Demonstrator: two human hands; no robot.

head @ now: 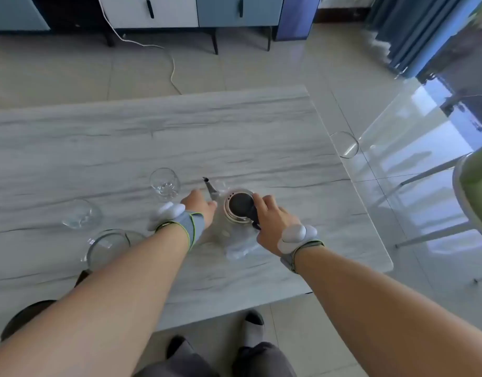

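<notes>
Glass kettle point(240, 206), upright on the table point(152, 131): my right hand point(272, 221) curled round its handle point(255, 217), left hand point(199, 205) against the spout point(210, 187), grip unreadable; I judge pouring not begun, nearest glass point(165, 183) looks unfilled

No legible text, label, brand or number is showing on the glass teapot point(240, 205), wine glasses point(165, 183) or table point(180, 131).

Marble table point(125, 137): teapot point(238, 210), glasses point(165, 183)

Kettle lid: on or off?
On. The black lid sits flat in the metal rim of the kettle; the right hand grips its handle.
</notes>
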